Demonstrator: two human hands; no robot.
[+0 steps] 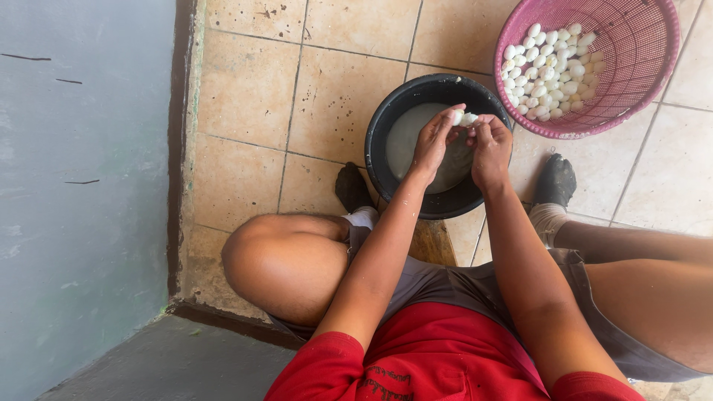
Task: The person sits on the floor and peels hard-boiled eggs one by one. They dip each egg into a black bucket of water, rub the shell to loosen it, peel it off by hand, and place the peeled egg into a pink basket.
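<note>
I squat on a beige tiled floor (pixel 245 82) with stained grout lines, its left edge running along a grey-blue painted wall (pixel 82 186). At the floor's upper right corner sits a round pink plastic basket with a lattice weave (pixel 639 52), and a heap of small white oval cocoon-like pieces (pixel 553 70) lies against its left inner wall. Just beside the basket, touching its lower left rim as far as I can tell, stands a round black plastic basin (pixel 394 119) holding cloudy pale water. My left hand (pixel 434 141) and my right hand (pixel 489 145) meet above the basin's upper rim, fingers curled and pinched together on one small white oval piece (pixel 466 117) held between the fingertips of both. My dark socked feet (pixel 553 182) rest on the tiles to either side of the basin.
</note>
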